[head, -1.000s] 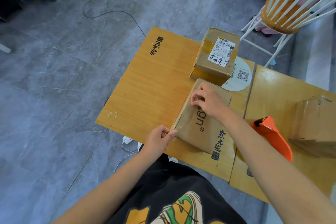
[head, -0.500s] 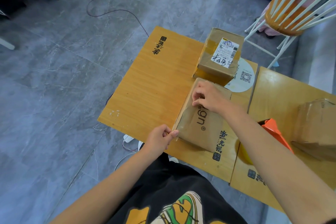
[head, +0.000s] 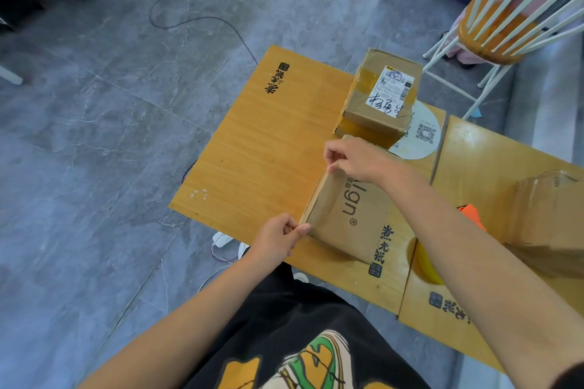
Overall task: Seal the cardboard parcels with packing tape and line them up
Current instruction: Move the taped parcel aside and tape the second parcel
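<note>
A flat brown parcel printed with black letters lies on the wooden table. My left hand pinches its near left corner. My right hand pinches the far left corner, fingers closed on the edge or on tape there. A taller taped parcel with a white shipping label stands just behind it. A third parcel sits at the right on a second table. The orange tape dispenser and its yellow tape roll lie mostly hidden behind my right forearm.
A round white sticker with a QR code lies under the labelled parcel. A white-legged chair with an orange seat stands behind the tables. Cables and a white power strip lie on the grey floor at the left.
My right hand has slid from the middle of the flat parcel's far end to its far left corner. The view has shifted so my forearm covers most of the orange dispenser.
</note>
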{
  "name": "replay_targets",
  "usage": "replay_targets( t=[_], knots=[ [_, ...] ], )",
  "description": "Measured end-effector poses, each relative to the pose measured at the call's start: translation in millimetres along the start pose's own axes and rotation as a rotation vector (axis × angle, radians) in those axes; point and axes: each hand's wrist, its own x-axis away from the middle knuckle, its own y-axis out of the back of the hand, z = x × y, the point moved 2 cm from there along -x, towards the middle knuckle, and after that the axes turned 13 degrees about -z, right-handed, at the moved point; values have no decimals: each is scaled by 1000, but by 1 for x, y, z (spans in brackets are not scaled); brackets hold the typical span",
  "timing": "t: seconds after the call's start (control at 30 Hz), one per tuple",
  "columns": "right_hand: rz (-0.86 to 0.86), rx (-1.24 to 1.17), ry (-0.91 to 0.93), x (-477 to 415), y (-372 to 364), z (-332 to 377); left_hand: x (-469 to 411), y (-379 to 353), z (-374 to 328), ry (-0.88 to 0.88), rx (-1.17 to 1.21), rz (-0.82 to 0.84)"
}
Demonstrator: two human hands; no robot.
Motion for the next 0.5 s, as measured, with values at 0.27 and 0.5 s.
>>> replay_targets(
  t=[0.27,0.5],
  knots=[
    [-146,27,-83,-3,-15,-6,2,-1,0,24,5,7],
    [-208,99,-134,-11,-13,-18,-2,2,-1,-10,39,49]
  ],
)
